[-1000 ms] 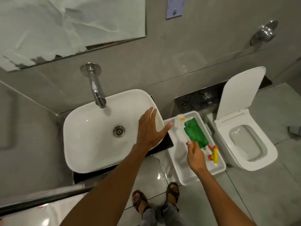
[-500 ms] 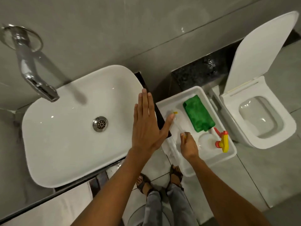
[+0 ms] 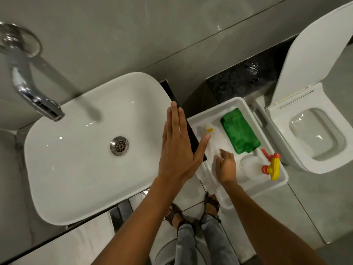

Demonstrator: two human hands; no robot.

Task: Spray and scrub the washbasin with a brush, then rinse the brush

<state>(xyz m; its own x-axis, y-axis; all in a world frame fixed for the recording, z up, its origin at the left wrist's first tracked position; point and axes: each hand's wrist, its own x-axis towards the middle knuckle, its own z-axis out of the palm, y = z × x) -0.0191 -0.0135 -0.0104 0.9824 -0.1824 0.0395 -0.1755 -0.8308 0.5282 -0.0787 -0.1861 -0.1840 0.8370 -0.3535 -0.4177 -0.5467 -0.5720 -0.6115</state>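
The white washbasin [image 3: 76, 159] fills the left of the view, with a chrome tap [image 3: 34, 96] over its back edge and a metal drain [image 3: 119, 145] in the middle. My left hand [image 3: 178, 148] lies flat and open over the basin's right rim. To the right, a white tray [image 3: 238, 104] holds a white brush [image 3: 208, 131] with a yellow spot on its head. My right hand [image 3: 226, 166] is closed on the brush's handle inside the tray. A spray bottle [image 3: 250, 165] with a yellow and red trigger lies at the tray's right side.
A folded green cloth [image 3: 238, 131] lies in the tray beside the brush. An open white toilet [image 3: 315, 134] stands at the right with its lid raised. A dark stone ledge [image 3: 238, 81] runs behind the tray. My feet in sandals [image 3: 191, 209] stand on the tiled floor below.
The view has tilted down and closer to the basin and tray. My right hand has closed on the brush handle in the tray. My left hand has stayed flat over the basin's right rim.
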